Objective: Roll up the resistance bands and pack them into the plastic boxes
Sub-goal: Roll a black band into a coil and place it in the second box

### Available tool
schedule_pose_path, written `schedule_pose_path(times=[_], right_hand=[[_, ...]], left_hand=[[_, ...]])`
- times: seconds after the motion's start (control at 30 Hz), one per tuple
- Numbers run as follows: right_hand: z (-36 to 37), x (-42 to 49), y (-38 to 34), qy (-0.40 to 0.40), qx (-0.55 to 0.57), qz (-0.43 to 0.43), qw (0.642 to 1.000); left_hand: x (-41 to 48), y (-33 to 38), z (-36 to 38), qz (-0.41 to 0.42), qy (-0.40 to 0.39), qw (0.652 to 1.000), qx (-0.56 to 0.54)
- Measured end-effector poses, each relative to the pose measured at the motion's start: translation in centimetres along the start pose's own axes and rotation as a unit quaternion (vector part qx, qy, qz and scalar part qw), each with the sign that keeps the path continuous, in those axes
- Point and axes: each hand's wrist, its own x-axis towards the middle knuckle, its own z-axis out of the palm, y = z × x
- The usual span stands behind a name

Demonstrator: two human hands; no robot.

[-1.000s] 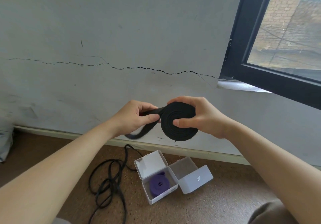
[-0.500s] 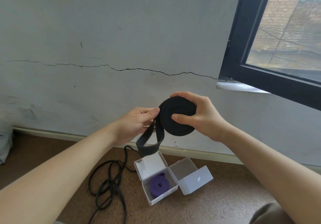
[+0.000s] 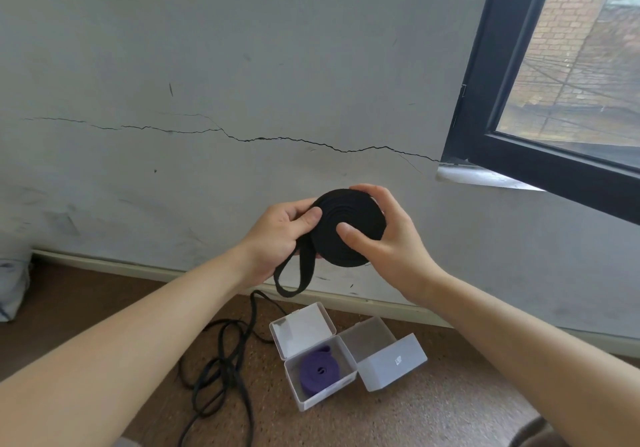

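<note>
Black resistance band (image 3: 348, 228): wound into a flat coil, held up in the air in front of the wall (image 3: 242, 48), above the boxes on the floor. Right hand (image 3: 388, 242) grips the coil, fingers curled over its top edge, thumb pressed flat on its near face. Left hand (image 3: 277, 238) pinches the coil's left edge, thumb on the face, fingers behind. A short unwound loop (image 3: 294, 276) of the band hangs from under the left hand. Both forearms bare. On the brown speckled floor (image 3: 450, 412) below: a white plastic box (image 3: 329, 396), lid (image 3: 303, 327) tipped back, with a rolled purple band (image 3: 317, 372) inside. A second plastic box (image 3: 393, 365) sits open against its right side, nothing visible in it. Left of the boxes, another black band (image 3: 221, 370) lies loose in tangled loops. A long crack (image 3: 311, 141) runs across the wall to the dark-framed window (image 3: 519, 155) at right.
</note>
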Motion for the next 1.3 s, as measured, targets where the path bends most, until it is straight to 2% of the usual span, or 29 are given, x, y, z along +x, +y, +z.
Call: schedule_pose_path(times=[0.07,0.17,0.27,0.4,0.47,0.67,0.73,0.87,1.03,1.17,1.3], right_hand=[[-1.3,0.6,-0.6,-0.067,0.018,0.051,0.996],[-2.5,1.0,-1.0,-0.166,-0.041,0.066,0.983],[-1.5,0.8,-0.7,-0.255,-0.126,0.013,0.958],[-1.1,1.0,-1.0,-0.225,-0.044,0.012,0.973],[-1.1,0.9,-1.1,-0.200,-0.036,-0.005,0.979],[-1.2,1.0,-1.2,-0.132,-0.048,-0.023,0.990],[-1.3,1.0,-1.1,-0.117,-0.049,-0.023,0.992],[-1.1,0.9,-0.7,-0.088,-0.071,-0.032,0.993],[-1.0,0.6,-0.6,-0.076,-0.071,-0.046,0.994],[-0.8,0.5,-0.5,-0.085,-0.059,-0.042,0.994],[-0.7,0.4,-0.5,-0.103,-0.033,-0.029,0.994]], left_hand=[[-0.1,0.3,-0.9,0.001,-0.018,0.998,0.061],[-0.4,0.7,-1.3,-0.019,-0.074,0.984,0.163],[-0.6,0.9,-0.8,-0.025,-0.119,0.979,0.162],[-0.6,1.4,-1.1,-0.049,-0.103,0.991,0.065],[-0.6,1.3,-1.2,-0.061,-0.078,0.995,0.032],[-0.1,1.1,-1.2,-0.042,0.012,0.999,-0.001],[-0.1,1.0,-1.2,-0.024,0.022,0.999,0.030],[-0.5,0.9,-0.4,-0.001,0.005,0.986,0.164],[-0.9,1.4,-0.5,-0.046,-0.056,0.982,0.177],[-1.4,2.0,-1.1,-0.031,-0.106,0.979,0.173],[-1.4,1.9,-1.3,-0.009,-0.109,0.979,0.171]])
